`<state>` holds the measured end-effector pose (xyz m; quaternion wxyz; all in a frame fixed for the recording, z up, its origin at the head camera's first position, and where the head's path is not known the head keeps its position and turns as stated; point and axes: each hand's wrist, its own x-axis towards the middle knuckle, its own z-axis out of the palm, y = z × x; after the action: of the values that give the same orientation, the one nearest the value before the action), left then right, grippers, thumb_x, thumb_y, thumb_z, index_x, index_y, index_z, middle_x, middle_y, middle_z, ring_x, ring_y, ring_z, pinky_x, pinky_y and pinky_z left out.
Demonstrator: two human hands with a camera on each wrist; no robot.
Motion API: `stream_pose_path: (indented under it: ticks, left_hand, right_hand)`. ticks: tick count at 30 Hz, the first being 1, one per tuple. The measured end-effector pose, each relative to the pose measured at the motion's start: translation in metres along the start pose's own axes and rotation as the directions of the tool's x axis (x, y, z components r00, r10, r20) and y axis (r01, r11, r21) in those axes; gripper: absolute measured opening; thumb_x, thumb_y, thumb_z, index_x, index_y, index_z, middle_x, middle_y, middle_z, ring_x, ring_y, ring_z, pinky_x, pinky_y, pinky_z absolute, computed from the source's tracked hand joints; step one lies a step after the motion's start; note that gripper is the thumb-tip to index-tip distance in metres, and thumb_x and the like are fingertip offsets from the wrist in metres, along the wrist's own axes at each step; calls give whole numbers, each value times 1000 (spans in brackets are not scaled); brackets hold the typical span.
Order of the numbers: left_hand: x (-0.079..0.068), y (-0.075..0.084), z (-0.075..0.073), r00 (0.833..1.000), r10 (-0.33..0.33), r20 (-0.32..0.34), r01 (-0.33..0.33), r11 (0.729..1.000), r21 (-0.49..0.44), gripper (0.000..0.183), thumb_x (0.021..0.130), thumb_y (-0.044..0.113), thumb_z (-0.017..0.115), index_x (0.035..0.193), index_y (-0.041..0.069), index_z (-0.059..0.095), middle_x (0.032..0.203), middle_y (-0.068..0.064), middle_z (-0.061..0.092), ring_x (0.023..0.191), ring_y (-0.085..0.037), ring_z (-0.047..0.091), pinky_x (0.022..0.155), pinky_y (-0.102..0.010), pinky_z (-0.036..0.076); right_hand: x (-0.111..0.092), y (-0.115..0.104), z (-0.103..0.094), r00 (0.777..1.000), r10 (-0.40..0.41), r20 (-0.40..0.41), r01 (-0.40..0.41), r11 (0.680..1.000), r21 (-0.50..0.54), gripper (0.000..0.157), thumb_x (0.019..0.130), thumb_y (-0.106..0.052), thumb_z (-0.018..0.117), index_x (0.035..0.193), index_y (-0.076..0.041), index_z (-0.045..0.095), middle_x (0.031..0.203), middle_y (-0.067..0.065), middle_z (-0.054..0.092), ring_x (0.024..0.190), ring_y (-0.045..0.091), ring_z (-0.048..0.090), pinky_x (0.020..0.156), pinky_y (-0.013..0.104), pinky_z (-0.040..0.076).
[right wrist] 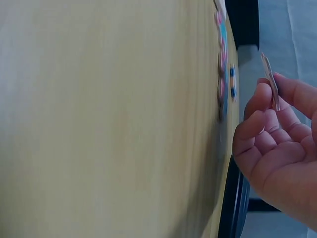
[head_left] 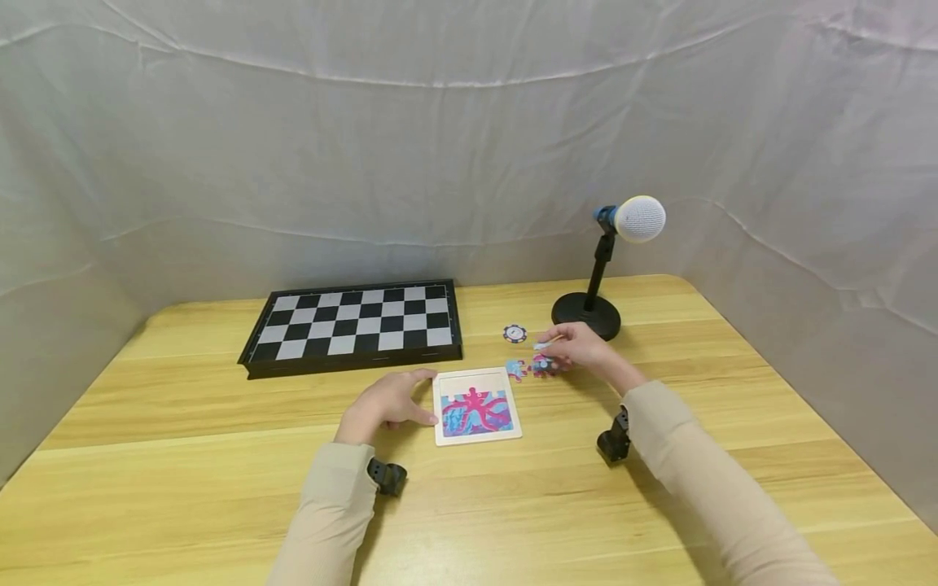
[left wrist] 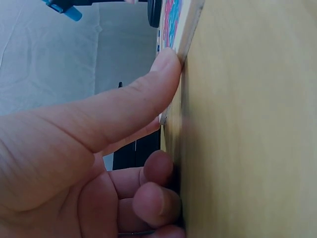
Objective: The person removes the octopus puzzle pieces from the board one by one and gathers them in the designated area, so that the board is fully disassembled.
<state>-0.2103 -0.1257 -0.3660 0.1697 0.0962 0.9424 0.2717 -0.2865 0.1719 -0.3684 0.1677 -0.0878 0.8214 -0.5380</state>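
A square jigsaw puzzle tray (head_left: 479,439) with a pale frame lies on the table, its lower part filled with a pink octopus on blue. My left hand (head_left: 388,403) is at its left side, the thumb (left wrist: 166,67) touching the edge and the index finger reaching the upper left corner. The other left fingers are loosely bent beside it. Right of the tray, my right hand (head_left: 582,348) pinches a thin puzzle piece (right wrist: 271,82) between thumb and fingertips, above the table. Close under that hand lie loose puzzle pieces (head_left: 516,370) in blue and pink.
A black and white checkerboard (head_left: 359,321) in a black case lies behind on the left. A poker chip (head_left: 515,333) rests beyond the loose pieces. At the back right stands a microphone (head_left: 640,219) on a round black base (head_left: 567,309). Pale cloth hangs behind the table.
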Motion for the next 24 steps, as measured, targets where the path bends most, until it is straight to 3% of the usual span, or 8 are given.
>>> stream_pose_path:
  ticks: [5, 15, 24]
  left_hand:
    - [0, 0, 0, 1000, 8, -4, -7, 1000, 11, 73, 71, 23, 76, 135, 17, 41, 117, -17, 48, 38, -12, 37, 39, -23, 36]
    - [0, 0, -1, 1000, 15, -5, -15, 1000, 13, 73, 71, 23, 76, 135, 17, 41, 116, -17, 49, 39, -12, 37, 39, -23, 36]
    - [0, -1, 0, 1000, 20, -6, -20, 1000, 13, 73, 71, 23, 76, 135, 17, 41, 116, -17, 49, 38, -12, 37, 39, -23, 36]
  right_hand:
    - [-2, 7, -12, 999, 46, -20, -47, 998, -38, 25, 86, -5, 57, 106, 10, 53, 57, 1, 49, 55, 12, 50, 49, 22, 40]
    - [-6, 14, -29, 994, 97, -47, -104, 980, -167, 22, 84, -4, 58, 102, 9, 57, 61, 1, 53, 52, 12, 46, 45, 23, 36]
    - [-8, 16, -32, 995, 87, -57, -98, 966, -237, 15, 80, -2, 64, 90, 9, 62, 57, -1, 53, 49, 9, 43, 45, 21, 37]
